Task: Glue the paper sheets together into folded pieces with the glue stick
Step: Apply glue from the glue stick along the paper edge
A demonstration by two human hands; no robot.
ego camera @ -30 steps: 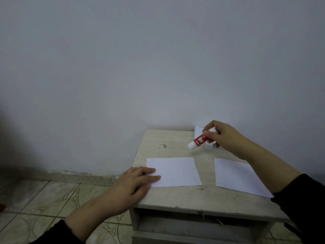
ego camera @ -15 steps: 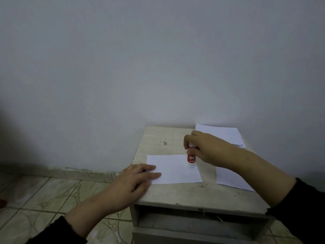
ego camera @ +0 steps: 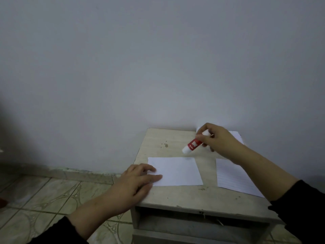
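**Glue stick held above the paper on a small table**

At the left, the left hand lies flat with fingers straight, pressing the near left corner of a plain white sheet against the table. This sheet lies in the middle of the table top. Farther right, the glue stick, red with a white end pointing down and left, is tilted in the air just beyond the sheet's far right corner. The right hand pinches its upper part between thumb and curled fingers. Below that arm a lined sheet lies at the table's right side. More paper sits at the far right corner, partly hidden by the hand.
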